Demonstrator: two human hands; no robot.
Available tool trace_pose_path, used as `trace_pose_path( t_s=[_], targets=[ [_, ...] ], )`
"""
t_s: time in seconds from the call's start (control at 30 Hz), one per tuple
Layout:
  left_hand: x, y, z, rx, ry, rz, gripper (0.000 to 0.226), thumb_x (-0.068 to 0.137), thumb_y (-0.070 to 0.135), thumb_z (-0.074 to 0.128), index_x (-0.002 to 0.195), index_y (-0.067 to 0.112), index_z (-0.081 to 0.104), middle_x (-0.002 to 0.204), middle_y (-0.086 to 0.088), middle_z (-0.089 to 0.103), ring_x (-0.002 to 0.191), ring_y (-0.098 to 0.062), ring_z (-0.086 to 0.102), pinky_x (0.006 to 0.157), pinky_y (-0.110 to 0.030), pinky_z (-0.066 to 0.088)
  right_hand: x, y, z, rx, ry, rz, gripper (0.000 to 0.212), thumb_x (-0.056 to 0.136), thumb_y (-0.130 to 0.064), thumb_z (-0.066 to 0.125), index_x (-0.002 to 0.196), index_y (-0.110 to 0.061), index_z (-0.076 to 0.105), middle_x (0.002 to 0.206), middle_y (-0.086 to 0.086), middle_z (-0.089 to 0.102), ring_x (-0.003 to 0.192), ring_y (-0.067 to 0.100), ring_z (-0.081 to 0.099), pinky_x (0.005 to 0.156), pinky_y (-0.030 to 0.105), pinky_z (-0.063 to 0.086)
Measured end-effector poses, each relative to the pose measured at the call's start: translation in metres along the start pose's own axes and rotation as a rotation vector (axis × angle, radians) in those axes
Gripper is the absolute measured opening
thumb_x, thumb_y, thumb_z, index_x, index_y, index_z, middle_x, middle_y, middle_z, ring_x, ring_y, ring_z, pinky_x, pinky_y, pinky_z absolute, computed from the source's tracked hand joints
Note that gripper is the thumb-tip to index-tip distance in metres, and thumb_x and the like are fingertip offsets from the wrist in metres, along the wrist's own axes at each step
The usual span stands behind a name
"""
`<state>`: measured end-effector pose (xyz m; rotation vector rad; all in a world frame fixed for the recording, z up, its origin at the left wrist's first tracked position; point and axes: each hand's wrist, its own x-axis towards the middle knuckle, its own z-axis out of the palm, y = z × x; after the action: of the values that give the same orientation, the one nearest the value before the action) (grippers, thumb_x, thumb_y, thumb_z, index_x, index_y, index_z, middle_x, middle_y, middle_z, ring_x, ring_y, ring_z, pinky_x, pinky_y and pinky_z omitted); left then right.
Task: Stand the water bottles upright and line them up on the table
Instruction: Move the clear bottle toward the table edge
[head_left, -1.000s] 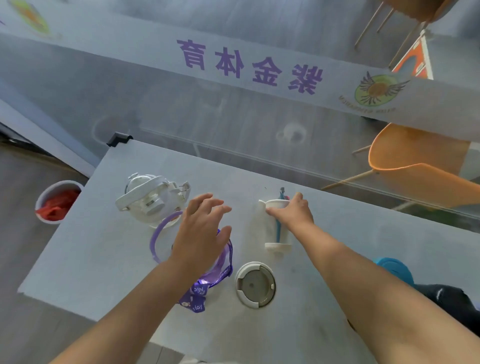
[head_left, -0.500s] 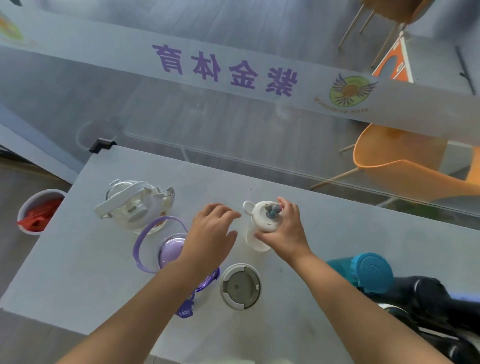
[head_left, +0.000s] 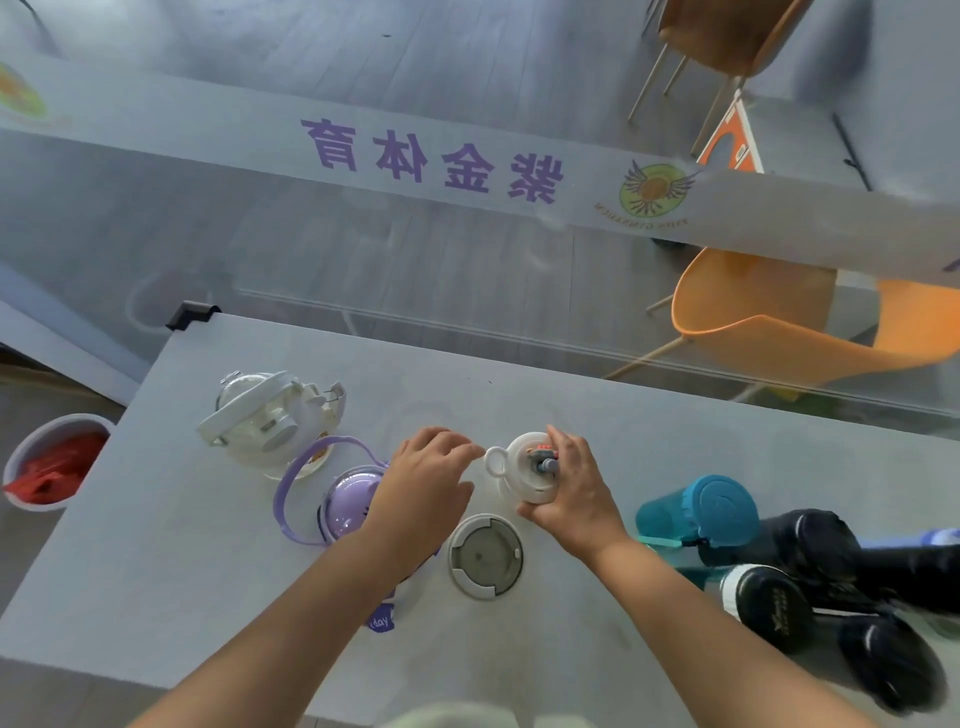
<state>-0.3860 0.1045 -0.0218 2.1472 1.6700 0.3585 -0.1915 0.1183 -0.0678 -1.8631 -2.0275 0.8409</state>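
At the middle of the grey table (head_left: 171, 545), the right hand (head_left: 574, 496) wraps the small white bottle (head_left: 522, 475), which now stands upright where a second ago it lay on its side. The left hand (head_left: 423, 491) hovers open beside it, fingers loose, no longer spread over the purple bottle (head_left: 345, 506), which stands by the wrist. A white jug-like bottle (head_left: 270, 415) stands farther left, and a round grey lid (head_left: 485, 556) lies near the hands. More of the right side has come into view: a teal bottle (head_left: 698, 512) and black bottles (head_left: 831, 587) lying down. Beyond a glass partition sits an orange chair (head_left: 769, 317); a bucket (head_left: 47, 460) stands on the floor at the left.
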Motion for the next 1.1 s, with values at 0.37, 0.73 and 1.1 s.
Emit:
trace_pose_path(
  t_s=[0.37,0.73,1.1],
  targets=[
    [-0.035,-0.017,-0.025,-0.040,0.130,-0.017,0.034,0.089,0.022,0.057,0.123,0.023,0.055,0.128,0.006,0.055,0.123,-0.016,0.040,0.105,-0.031,0.032,-0.029,-0.022,-0.023,-0.060,0.125,0.041,0.078,0.079,0.001,0.057,0.144,-0.014,0.017,0.141,0.008,0.036,0.131,0.021,0.033,0.107,0.030,0.032],
    [-0.066,-0.067,-0.065,0.016,0.386,-0.147,0.045,0.066,0.003,0.078,0.108,0.010,0.063,0.109,-0.009,0.066,0.103,-0.033,0.057,0.091,-0.045,0.044,-0.014,-0.096,-0.009,-0.024,0.359,-0.298,0.050,0.078,-0.015,0.064,0.125,-0.014,0.045,0.123,0.010,0.056,0.107,0.022,0.053,0.091,0.028,0.045],
    [-0.088,-0.135,-0.095,-0.047,0.444,-0.584,0.063,0.077,0.014,0.072,0.130,0.009,0.038,0.132,-0.014,0.045,0.121,-0.027,0.043,0.098,-0.031,0.038,0.046,-0.180,0.033,0.061,-0.119,-0.458,0.034,0.094,-0.022,0.050,0.128,-0.020,0.047,0.129,0.003,0.048,0.110,0.018,0.054,0.093,0.034,0.049]
  ],
)
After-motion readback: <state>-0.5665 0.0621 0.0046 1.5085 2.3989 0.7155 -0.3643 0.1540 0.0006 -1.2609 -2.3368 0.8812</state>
